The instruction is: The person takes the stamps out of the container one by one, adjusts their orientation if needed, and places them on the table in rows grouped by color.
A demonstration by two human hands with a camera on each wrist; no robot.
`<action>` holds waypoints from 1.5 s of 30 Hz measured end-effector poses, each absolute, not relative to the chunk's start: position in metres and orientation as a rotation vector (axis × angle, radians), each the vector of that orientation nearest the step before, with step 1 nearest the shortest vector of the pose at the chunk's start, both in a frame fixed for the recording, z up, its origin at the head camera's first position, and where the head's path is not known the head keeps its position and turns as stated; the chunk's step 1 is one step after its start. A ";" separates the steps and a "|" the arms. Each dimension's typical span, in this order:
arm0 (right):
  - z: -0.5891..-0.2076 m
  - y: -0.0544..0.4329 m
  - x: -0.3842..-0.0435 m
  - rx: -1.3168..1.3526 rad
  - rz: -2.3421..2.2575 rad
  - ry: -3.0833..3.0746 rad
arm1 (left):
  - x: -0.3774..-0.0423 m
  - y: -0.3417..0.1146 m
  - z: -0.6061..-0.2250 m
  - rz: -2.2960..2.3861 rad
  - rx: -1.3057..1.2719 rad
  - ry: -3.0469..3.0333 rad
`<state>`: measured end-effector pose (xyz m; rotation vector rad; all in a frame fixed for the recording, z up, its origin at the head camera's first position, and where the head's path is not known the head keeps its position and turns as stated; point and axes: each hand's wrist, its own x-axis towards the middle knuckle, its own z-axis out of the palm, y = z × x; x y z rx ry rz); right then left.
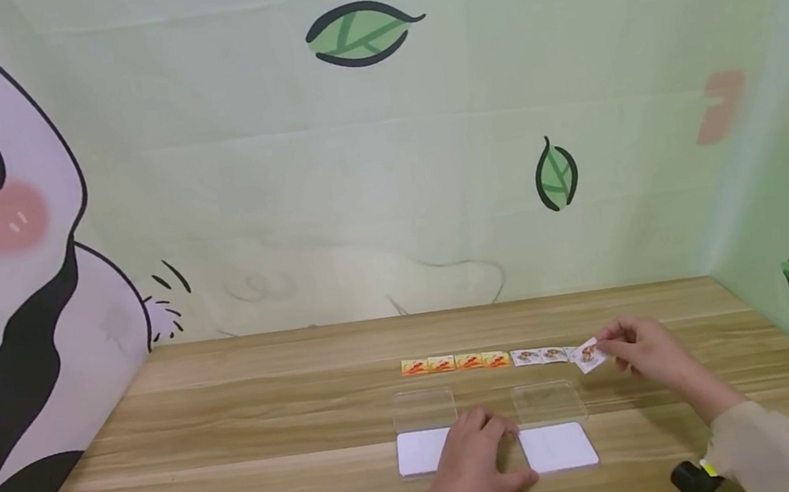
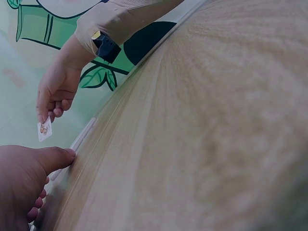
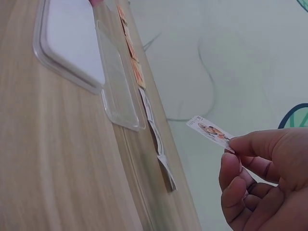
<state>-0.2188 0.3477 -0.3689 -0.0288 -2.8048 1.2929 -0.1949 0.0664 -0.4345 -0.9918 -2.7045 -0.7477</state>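
Observation:
My right hand (image 1: pixel 644 350) pinches a small white-bordered stamp (image 1: pixel 587 356) between thumb and fingers, raised at the right end of a row. That picture stamp (image 3: pixel 211 132) is tilted in the right wrist view. The row holds orange-yellow stamps (image 1: pixel 468 362) on its left and white-bordered stamps (image 1: pixel 526 357) on its right. Between two clear boxes with white contents rests my left hand (image 1: pixel 470 462), fingers relaxed. Its thumb touches the near left corner of the right box (image 1: pixel 559 447), and the hand partly covers the left box (image 1: pixel 419 453).
Each box has a transparent lid, the left lid (image 1: pixel 423 408) and the right lid (image 1: pixel 549 402), lying open behind it. A wooden table (image 1: pixel 239 436) carries everything, with a printed cloth backdrop (image 1: pixel 241 175) at its far edge. A black wrist device (image 1: pixel 696 481) sits at the right sleeve.

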 end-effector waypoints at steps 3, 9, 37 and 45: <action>-0.372 0.351 -0.222 -0.057 1.294 -2.801 | -0.194 0.066 -0.434 -0.749 -0.993 -2.705; -0.375 0.357 -0.227 -0.107 1.314 -2.785 | -0.194 0.065 -0.434 -0.751 -0.990 -2.700; -0.387 0.380 -0.245 -0.250 1.415 -2.757 | -0.196 0.066 -0.437 -0.744 -1.002 -2.699; -0.392 0.386 -0.248 -0.269 1.395 -2.743 | -0.195 0.065 -0.435 -0.739 -0.997 -2.701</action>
